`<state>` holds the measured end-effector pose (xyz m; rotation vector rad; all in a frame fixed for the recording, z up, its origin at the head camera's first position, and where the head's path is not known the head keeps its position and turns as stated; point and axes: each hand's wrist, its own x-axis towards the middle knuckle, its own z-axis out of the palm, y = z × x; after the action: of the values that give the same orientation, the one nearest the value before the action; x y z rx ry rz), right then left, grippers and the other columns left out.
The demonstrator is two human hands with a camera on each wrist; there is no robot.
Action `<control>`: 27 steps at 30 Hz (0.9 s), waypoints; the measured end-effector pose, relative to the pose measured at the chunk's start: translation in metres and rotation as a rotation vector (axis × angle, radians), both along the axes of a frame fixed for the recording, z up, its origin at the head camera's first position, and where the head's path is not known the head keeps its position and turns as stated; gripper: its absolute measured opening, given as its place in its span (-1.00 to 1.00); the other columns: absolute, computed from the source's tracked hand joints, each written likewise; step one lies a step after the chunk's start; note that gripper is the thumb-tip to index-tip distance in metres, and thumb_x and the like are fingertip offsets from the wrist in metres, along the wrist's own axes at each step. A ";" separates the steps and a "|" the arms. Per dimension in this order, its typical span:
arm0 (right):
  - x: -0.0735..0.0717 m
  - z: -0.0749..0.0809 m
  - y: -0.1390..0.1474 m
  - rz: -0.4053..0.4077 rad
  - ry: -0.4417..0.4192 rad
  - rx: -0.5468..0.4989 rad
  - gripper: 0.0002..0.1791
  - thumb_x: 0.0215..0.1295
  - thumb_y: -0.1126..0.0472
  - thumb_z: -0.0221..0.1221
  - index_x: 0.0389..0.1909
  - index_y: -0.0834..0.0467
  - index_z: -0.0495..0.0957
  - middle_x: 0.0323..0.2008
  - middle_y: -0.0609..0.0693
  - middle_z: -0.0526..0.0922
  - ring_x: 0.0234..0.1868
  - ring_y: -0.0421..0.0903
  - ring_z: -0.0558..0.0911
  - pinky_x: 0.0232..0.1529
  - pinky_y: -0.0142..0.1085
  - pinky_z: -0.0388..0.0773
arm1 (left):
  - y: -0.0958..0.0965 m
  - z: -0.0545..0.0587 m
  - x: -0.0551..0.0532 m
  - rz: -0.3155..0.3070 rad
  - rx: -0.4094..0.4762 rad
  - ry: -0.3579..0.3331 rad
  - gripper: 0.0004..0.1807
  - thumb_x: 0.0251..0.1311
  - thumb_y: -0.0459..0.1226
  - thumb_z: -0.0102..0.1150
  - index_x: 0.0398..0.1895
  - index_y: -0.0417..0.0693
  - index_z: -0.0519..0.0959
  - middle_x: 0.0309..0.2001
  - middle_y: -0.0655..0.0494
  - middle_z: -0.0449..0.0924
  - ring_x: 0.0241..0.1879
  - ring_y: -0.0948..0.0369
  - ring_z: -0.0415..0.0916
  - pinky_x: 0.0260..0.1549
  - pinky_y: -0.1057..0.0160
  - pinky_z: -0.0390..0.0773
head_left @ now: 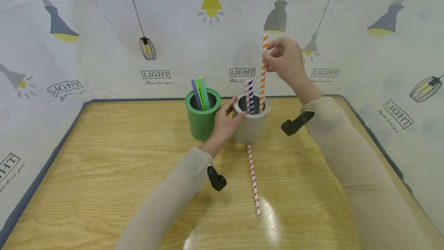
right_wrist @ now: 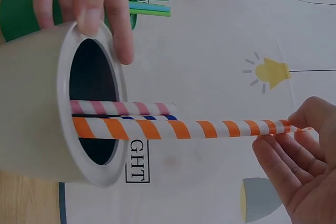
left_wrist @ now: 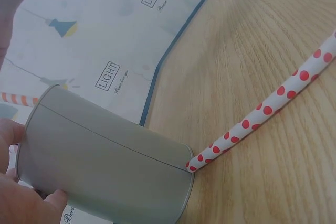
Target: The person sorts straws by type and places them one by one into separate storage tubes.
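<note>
Between thumb and fingers, my right hand (head_left: 286,59) pinches an orange-and-white striped paper straw (head_left: 263,76) near its upper end. The straw stands nearly upright, its lower end inside the grey cup (head_left: 250,130). My left hand (head_left: 225,120) holds the grey cup's left side, with fingers and thumb at the rim. A pink-striped straw (right_wrist: 126,107) and a dark-blue-striped straw (head_left: 251,95) lean in the same cup. On the table, a white straw with red dots (head_left: 254,182) lies with its far end by the cup's base. How deep the orange straw reaches is hidden.
Left of the grey cup stands a green cup (head_left: 201,122) holding several purple, green and blue straws (head_left: 201,93). The wooden table (head_left: 121,165) has a dark blue back edge, and a white lamp-patterned backdrop (head_left: 187,30) rises behind it.
</note>
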<state>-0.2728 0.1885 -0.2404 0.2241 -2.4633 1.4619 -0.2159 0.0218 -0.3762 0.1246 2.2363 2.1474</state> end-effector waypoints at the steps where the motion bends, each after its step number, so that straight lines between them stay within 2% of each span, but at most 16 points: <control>1: 0.000 -0.003 0.000 0.002 -0.009 0.002 -0.74 0.21 0.25 0.15 -0.12 0.29 0.42 -0.47 -0.01 0.54 -0.49 -0.15 0.61 -0.43 -0.39 0.62 | 0.000 0.000 0.000 -0.001 0.003 0.003 -0.32 0.12 -0.30 0.21 0.33 0.11 0.24 0.33 0.11 0.16 0.28 0.13 0.13 0.25 0.14 0.14; 5: -0.003 -0.015 0.001 0.019 -0.026 0.012 -0.74 0.20 0.27 0.15 -0.14 0.32 0.43 -0.44 0.06 0.57 -0.52 -0.18 0.61 -0.45 -0.38 0.62 | 0.000 0.001 -0.001 -0.006 0.011 0.017 -0.33 0.12 -0.32 0.21 0.33 0.06 0.24 0.33 0.08 0.17 0.27 0.11 0.14 0.26 0.11 0.14; 10: -0.003 -0.032 0.001 0.037 -0.078 0.075 -0.73 0.20 0.25 0.17 -0.13 0.32 0.44 -0.37 0.17 0.60 -0.53 -0.22 0.60 -0.49 -0.35 0.62 | -0.001 0.000 -0.001 -0.006 0.003 0.014 -0.33 0.12 -0.32 0.21 0.33 0.04 0.24 0.33 0.07 0.16 0.28 0.10 0.13 0.26 0.10 0.14; 14: -0.002 -0.043 0.002 0.038 -0.131 0.119 -0.73 0.20 0.25 0.16 -0.14 0.31 0.44 -0.34 0.21 0.61 -0.49 -0.13 0.63 -0.50 -0.31 0.63 | -0.001 -0.001 -0.002 -0.012 0.011 -0.002 -0.32 0.12 -0.32 0.21 0.34 0.06 0.23 0.34 0.07 0.14 0.29 0.09 0.11 0.26 0.08 0.12; 21: 0.001 -0.055 0.002 0.050 -0.191 0.150 -0.77 0.17 0.29 0.12 -0.17 0.31 0.42 -0.36 0.17 0.57 -0.41 0.04 0.63 -0.46 -0.23 0.64 | -0.001 -0.001 -0.001 -0.014 0.000 0.002 -0.34 0.14 -0.30 0.20 0.33 0.09 0.24 0.34 0.09 0.15 0.29 0.10 0.12 0.26 0.08 0.13; 27: -0.002 -0.063 0.002 0.054 -0.242 0.196 -0.77 0.14 0.30 0.14 -0.20 0.31 0.44 -0.36 0.18 0.56 -0.48 -0.01 0.60 -0.50 -0.25 0.62 | -0.002 -0.001 -0.002 -0.017 -0.005 -0.002 -0.34 0.15 -0.29 0.20 0.34 0.10 0.23 0.34 0.10 0.14 0.29 0.11 0.11 0.26 0.11 0.13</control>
<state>-0.2752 0.1906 -0.3034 0.1610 -2.8195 1.3368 -0.2177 0.0201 -0.3772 0.1401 2.2313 2.1320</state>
